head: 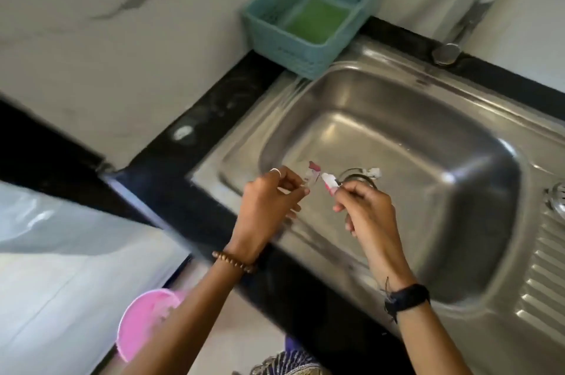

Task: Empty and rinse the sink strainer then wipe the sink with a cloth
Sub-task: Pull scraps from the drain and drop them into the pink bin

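We look down on a black counter [195, 142] that carries a stainless steel sink [397, 142], set against a white marbled wall [91, 38]. The sink's basin is bare metal, with a ribbed draining board [547, 270] on its right side and a tap [470, 7] rising from the back rim. At the back left corner of the sink, a teal plastic basket [269, 29] stands on the counter, and a green cloth or sponge [315, 19] lies flat in its bottom. Below the counter's edge, a pink round tub [143, 322] sits on the pale floor [61, 283].

Both our hands are raised over the near left part of the basin, close together but not touching. The left hand [269, 203], with a bead bracelet [234, 261] at the wrist, has its fingertips pinched on a small pink and white scrap [312, 171]. The right hand [367, 209], with a black band [409, 296] at the wrist, is pinched on another pink and white scrap [328, 180].

Just behind the right hand's fingers we see the round metal rim of the sink strainer [356, 176], low in the basin, with a white scrap [374, 172] at its far edge. The picture is blurred, so we cannot tell whether the strainer is seated in the drain.
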